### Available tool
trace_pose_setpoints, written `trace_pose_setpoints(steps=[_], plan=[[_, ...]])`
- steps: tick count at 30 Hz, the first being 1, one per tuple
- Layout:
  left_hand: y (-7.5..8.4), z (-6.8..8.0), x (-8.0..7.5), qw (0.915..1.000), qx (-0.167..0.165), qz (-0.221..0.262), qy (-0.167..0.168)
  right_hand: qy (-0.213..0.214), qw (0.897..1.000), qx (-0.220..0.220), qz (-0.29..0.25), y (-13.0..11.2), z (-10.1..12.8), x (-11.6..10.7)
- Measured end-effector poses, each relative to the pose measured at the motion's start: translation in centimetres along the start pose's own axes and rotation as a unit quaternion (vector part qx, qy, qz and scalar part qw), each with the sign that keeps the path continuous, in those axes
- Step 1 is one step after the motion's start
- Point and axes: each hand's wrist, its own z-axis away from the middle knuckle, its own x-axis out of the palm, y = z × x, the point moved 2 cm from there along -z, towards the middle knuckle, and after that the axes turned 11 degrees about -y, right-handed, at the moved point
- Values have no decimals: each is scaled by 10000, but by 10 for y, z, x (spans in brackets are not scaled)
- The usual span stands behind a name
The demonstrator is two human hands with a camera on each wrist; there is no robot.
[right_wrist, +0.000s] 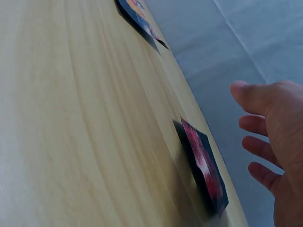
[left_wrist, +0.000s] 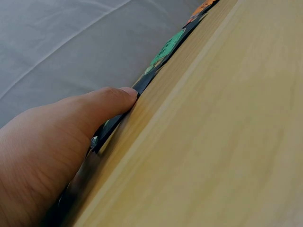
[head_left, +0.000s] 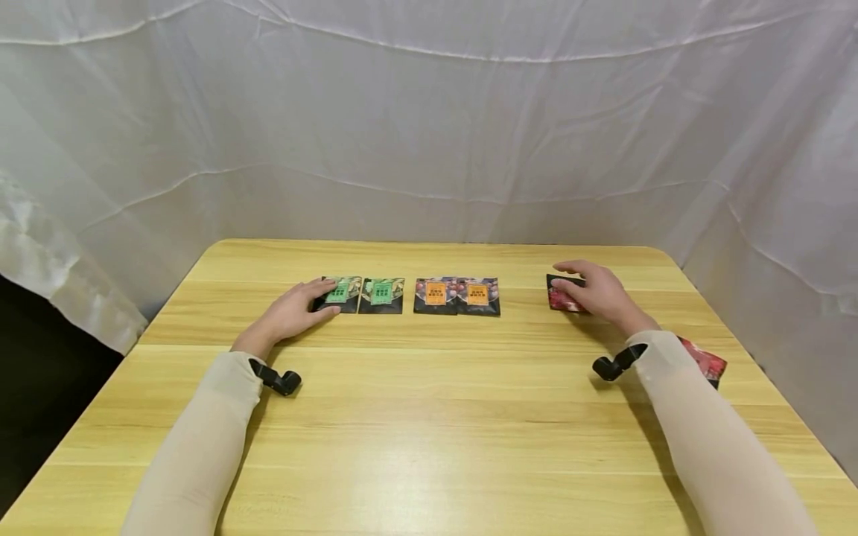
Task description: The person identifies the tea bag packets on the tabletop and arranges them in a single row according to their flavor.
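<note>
At the left end of a row of flat packets, my left hand (head_left: pixel 291 313) rests with its fingers and thumb on a black packet with a green label (head_left: pixel 345 295). In the left wrist view, the thumb of the left hand (left_wrist: pixel 57 137) lies at that packet's near edge. A second green-labelled packet (head_left: pixel 382 295) lies just to its right. My right hand (head_left: pixel 599 292) hovers over a black-and-red packet (head_left: pixel 561 298) and partly hides it from above. Seen from the right wrist, the red packet (right_wrist: pixel 203 163) lies on the table, apart from the loosely bent, separated fingers.
Two orange-labelled packets (head_left: pixel 436 296) lie side by side mid-row, their edges meeting or overlapping. More red packaging (head_left: pixel 707 362) lies near the table's right edge, partly behind the right sleeve. The wooden table (head_left: pixel 429 432) backs onto a pale hanging cloth (head_left: pixel 429 134).
</note>
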Motion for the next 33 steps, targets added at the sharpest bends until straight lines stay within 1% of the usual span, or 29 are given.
trace_pose_setpoints(steps=[4, 7, 12, 15, 18, 21, 27, 33], plan=[[0, 1, 1, 10000, -1, -11, 11, 142, 9998, 72, -94, 8, 4, -1], [0, 1, 1, 10000, -4, -4, 12, 149, 9998, 101, -131, 13, 7, -2], [-1, 1, 0, 10000, -22, 14, 0, -32, 9994, 286, -174, 21, 8, -2], [-1, 1, 0, 10000, -23, 29, 5, -190, 9984, 504, -145, 23, 8, 0], [-1, 1, 0, 10000, -24, 33, 26, -284, 9973, 667, -81, 23, 6, 4], [-2, 1, 1, 10000, -17, 6, 34, -319, 9968, 730, -14, 21, 5, 8], [-1, 1, 1, 10000, -26, 44, 10, -430, 9959, 745, 285, 16, 4, 16], [0, 1, 0, 10000, -18, 73, -4, -632, 9944, 790, 322, 11, 4, 16]])
